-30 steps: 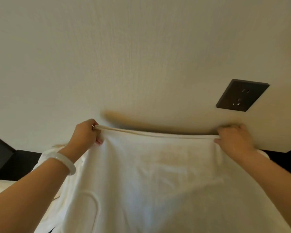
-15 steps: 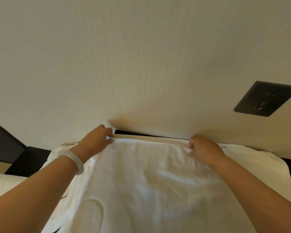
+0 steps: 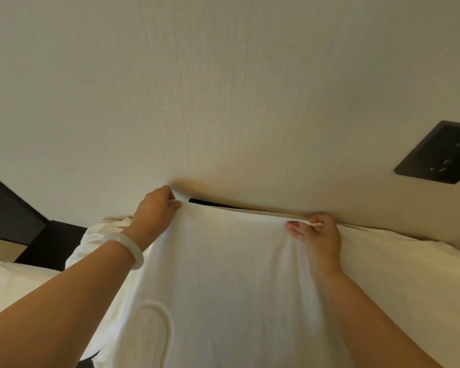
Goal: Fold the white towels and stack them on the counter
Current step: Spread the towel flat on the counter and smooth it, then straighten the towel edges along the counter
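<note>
Towel (image 3: 231, 274) far edge pinched: left hand (image 3: 154, 208), right hand (image 3: 320, 235)

The left arm (image 3: 64, 296) and right arm (image 3: 369, 314) stretch far, bare. The left hand (image 3: 154, 209) curls its fingers over the towel (image 3: 223, 274) at its far left corner. The right hand (image 3: 322, 235) pinches the far edge between thumb and fingers.

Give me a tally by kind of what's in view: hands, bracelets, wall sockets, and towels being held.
hands: 2, left hand and right hand
bracelet: 1
wall socket: 1
held towel: 1
total: 5
The white cloth beneath it is not counted; its layers cannot be told apart.
</note>
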Motion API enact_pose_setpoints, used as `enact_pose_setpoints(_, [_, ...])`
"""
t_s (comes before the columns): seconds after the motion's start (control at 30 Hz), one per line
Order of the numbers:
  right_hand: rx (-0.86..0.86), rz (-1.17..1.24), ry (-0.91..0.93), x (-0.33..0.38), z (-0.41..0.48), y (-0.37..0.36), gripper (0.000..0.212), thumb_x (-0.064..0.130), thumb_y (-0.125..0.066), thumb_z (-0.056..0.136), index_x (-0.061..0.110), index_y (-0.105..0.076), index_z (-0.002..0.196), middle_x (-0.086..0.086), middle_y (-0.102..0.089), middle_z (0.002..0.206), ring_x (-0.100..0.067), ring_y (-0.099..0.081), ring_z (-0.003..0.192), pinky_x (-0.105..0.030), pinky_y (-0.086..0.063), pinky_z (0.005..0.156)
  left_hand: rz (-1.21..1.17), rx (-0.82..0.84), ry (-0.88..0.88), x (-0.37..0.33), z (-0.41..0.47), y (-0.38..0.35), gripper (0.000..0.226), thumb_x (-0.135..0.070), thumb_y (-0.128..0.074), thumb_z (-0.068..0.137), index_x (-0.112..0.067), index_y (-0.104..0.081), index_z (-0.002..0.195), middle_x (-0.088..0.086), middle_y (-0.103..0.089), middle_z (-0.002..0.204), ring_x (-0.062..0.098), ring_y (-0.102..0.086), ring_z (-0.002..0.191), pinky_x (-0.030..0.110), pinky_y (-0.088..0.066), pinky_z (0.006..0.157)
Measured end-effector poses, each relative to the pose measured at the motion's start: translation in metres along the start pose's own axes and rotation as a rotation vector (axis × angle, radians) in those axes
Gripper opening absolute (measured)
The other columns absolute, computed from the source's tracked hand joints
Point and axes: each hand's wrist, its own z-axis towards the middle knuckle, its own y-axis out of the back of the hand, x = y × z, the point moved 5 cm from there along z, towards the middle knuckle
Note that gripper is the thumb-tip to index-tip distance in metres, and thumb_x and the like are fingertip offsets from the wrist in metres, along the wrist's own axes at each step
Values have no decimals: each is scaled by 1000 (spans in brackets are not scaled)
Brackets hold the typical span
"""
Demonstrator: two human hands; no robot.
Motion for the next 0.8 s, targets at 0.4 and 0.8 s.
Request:
enact_pose_setpoints(0.4, [445,-1394,641,-20,-25,-26,60,50,-21,97,28,-40,149,3,-38,155,-21,-32,141,-32,-17,112,-66,-112,155,10,-3,-21,7,-8,-49,97,-3,-51,102,15,-52,103,36,-53,91,40,-40,75])
enact_pose_setpoints(0.8, [299,-1132,463,26,-67,43,70,60,-24,90,24,-42,148,10,-33,153,-10,-20,145,-26,-11,119,436,90,-336,-57,-181,-87,70,-61,-16,99,-19,-52,142,14,-46,149,41,-42,136,60,-19,108])
